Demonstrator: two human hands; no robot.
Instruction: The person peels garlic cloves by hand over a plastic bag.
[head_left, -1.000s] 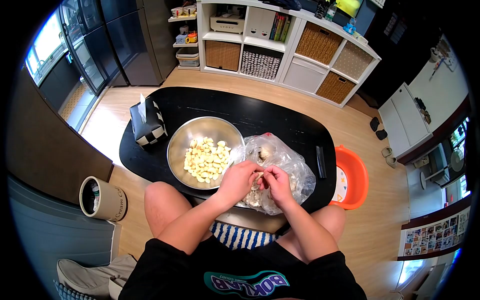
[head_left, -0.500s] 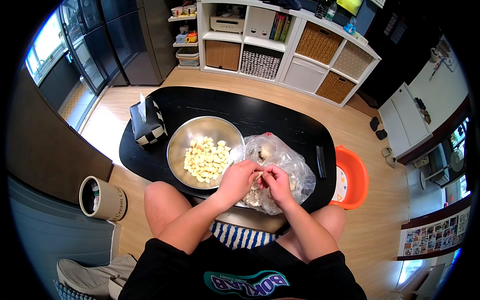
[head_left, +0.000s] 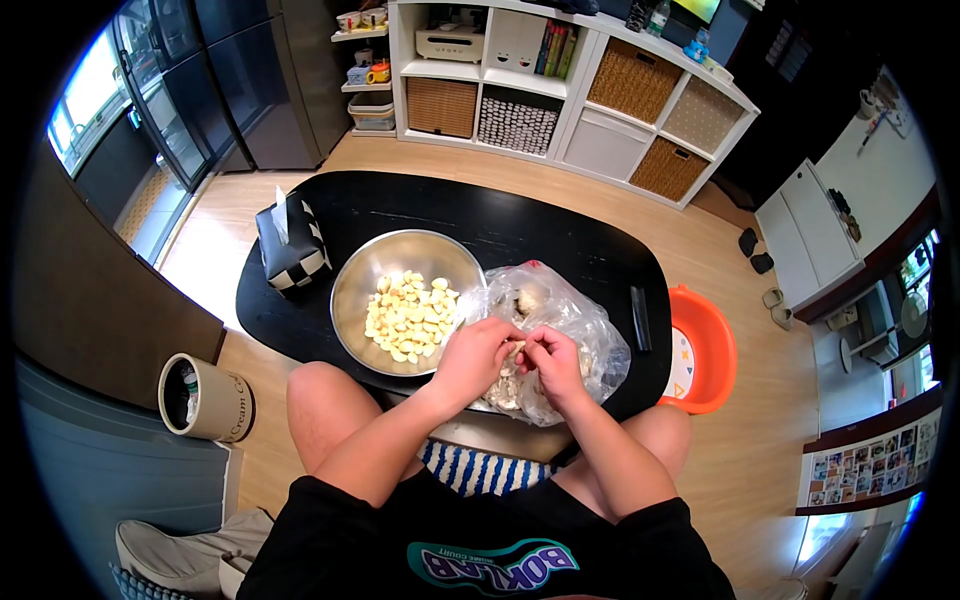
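Observation:
My left hand (head_left: 483,352) and my right hand (head_left: 551,362) meet over a clear plastic bag (head_left: 590,325), fingertips pinched together on a small pale garlic clove (head_left: 517,348). Fingers cover most of the clove. Inside the bag lie a whole garlic bulb (head_left: 531,299) and papery garlic skins (head_left: 508,393). Left of my hands stands a wide steel bowl (head_left: 352,277) with many peeled garlic cloves (head_left: 408,318) heaped in it. The bag touches the bowl's right side.
The low black table (head_left: 560,235) also bears a checkered tissue box (head_left: 292,240) and a dark narrow object (head_left: 641,319). An orange tub (head_left: 712,350) sits on the floor at the right, a cream bin (head_left: 207,398) at the left. White shelves (head_left: 570,95) line the far side.
The view has shifted slightly. Both hands stay together over the bag, with only small finger movement around the clove.

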